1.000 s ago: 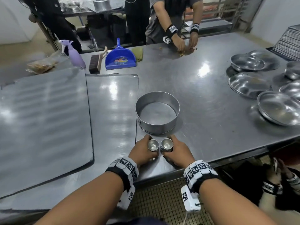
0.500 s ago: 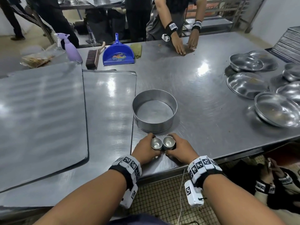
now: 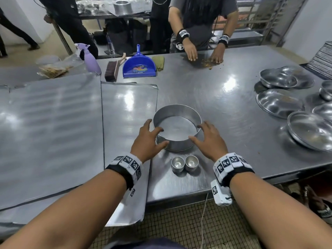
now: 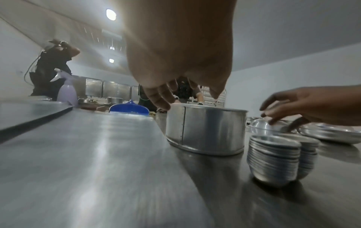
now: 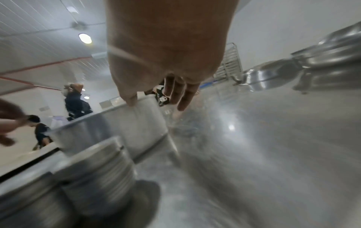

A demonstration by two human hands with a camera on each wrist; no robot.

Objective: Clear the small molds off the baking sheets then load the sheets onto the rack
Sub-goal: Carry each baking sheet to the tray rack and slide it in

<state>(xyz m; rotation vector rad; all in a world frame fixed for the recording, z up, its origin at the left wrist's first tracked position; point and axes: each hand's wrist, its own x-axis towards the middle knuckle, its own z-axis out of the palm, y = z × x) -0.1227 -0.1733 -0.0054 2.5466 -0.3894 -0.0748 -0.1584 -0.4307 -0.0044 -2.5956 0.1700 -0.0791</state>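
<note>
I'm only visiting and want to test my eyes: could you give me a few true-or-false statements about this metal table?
1. Two stacks of small silver metal molds stand side by side. True.
2. The left hand grips a stack. False: both hands are open at the round silver cake tin.
3. The blue plastic dustpan lies beyond the tin. True.
4. The right hand holds a brush. False: it holds nothing.
</note>
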